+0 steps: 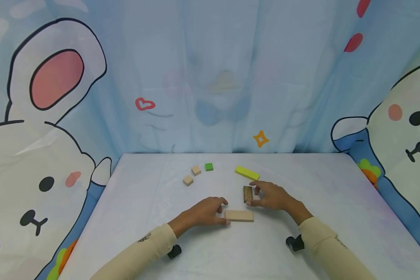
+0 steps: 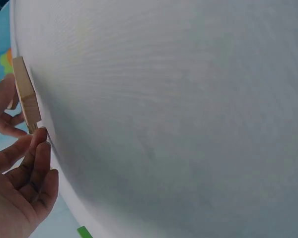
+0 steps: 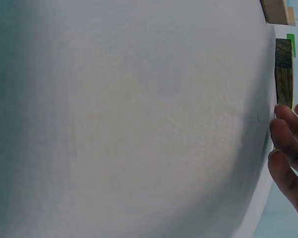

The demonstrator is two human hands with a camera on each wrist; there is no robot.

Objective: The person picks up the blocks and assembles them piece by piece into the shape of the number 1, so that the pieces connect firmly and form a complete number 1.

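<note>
A light wooden block (image 1: pixel 239 216) lies lengthwise across the white table in front of the person. My left hand (image 1: pixel 204 212) is at its left end, the thumb tip beside that end and the other fingers loosely bent; the left wrist view has these fingers (image 2: pixel 39 168) close by the block (image 2: pixel 25 89). Just beyond lies a dark brown wooden block (image 1: pixel 247 194), pointing away from the person. To its right, my right hand (image 1: pixel 271 195) spreads thumb and forefinger around its near and far ends. In the right wrist view the fingers (image 3: pixel 288 141) are extended near the dark block (image 3: pixel 284 74).
Behind the dark block lies a yellow-green block (image 1: pixel 247 172). A green cube (image 1: pixel 209 167) and two small light wooden cubes (image 1: pixel 196 170) sit farther left. The white-covered table (image 1: pixel 143 186) ends at a blue cartoon curtain (image 1: pixel 217 77).
</note>
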